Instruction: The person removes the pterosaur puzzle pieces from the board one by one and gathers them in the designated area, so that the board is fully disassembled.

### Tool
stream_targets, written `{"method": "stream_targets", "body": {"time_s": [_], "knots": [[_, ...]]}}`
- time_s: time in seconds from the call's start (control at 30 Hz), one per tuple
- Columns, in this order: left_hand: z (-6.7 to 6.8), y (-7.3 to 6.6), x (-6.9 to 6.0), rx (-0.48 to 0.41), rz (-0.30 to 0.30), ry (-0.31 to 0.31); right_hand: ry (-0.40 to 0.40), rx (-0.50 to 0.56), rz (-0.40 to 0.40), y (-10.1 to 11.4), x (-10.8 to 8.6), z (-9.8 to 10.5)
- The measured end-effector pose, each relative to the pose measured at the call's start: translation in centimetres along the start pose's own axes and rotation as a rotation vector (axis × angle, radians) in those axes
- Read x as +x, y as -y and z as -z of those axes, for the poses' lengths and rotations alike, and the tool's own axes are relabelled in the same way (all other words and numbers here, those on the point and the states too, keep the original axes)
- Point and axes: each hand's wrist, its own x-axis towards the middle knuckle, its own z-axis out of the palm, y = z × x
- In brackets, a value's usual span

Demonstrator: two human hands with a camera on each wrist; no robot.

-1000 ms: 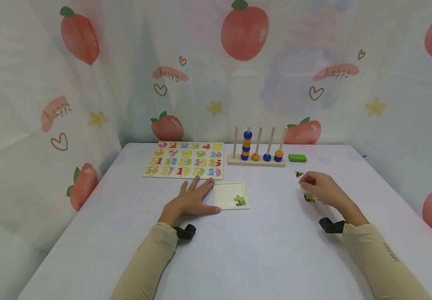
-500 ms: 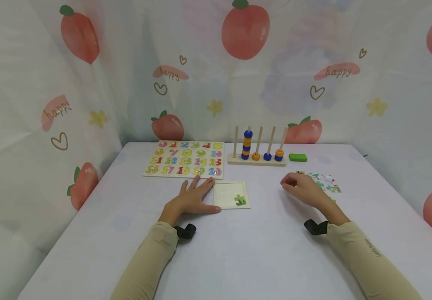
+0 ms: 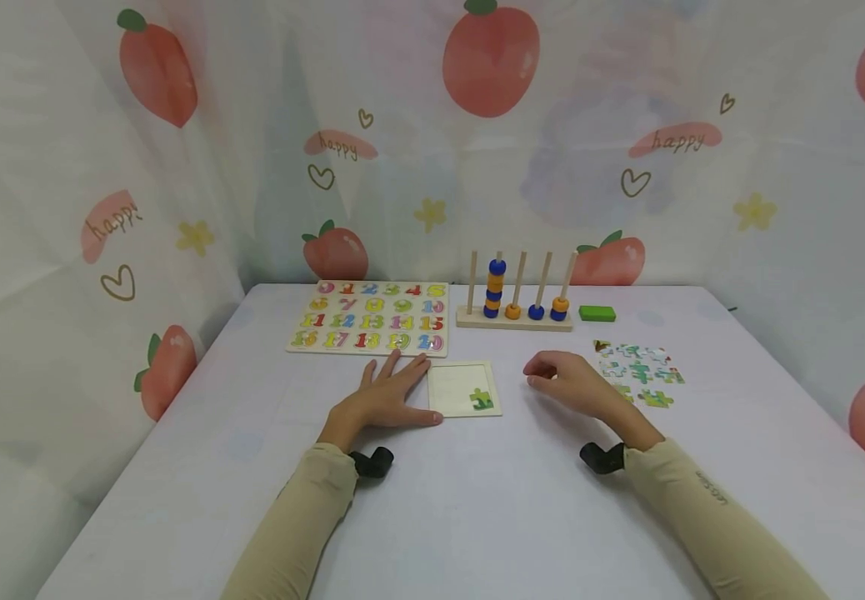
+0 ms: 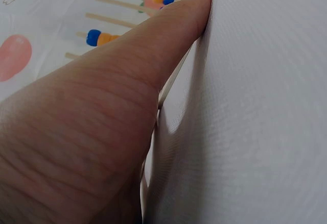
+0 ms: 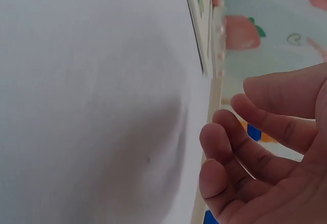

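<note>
My left hand (image 3: 380, 406) lies with fingers spread on the table; its thumb and fingertips are at the left side of a small square puzzle board (image 3: 451, 385). One green jigsaw piece (image 3: 481, 399) sits in that board's lower right corner. To the right of the board, my right hand (image 3: 571, 385) hovers above the table. Its fingers are loosely curled, and the right wrist view shows no object between thumb (image 5: 283, 91) and fingers. Beyond this hand lie several loose jigsaw pieces (image 3: 638, 372) in rough rows. In the left wrist view the thumb (image 4: 173, 35) reaches to the board's edge.
A number puzzle board (image 3: 368, 319) lies at the back left. Next to it stands a wooden peg rack (image 3: 515, 323) with blue and orange beads. A green block (image 3: 597, 313) is at the rack's right. A printed cloth (image 3: 402, 108) hangs behind the table.
My right hand has moved left from the loose jigsaw pieces toward the small board, uncovering the pieces. The left hand has stayed in place.
</note>
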Motion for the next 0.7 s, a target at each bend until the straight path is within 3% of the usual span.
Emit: {"method": "stream_targets", "body": {"time_s": [0.7], "knots": [[0.1, -0.2, 0.0, 0.0, 0.014, 0.007, 0.102, 0.025, 0.134, 3.1, 2.5, -3.8]]}}
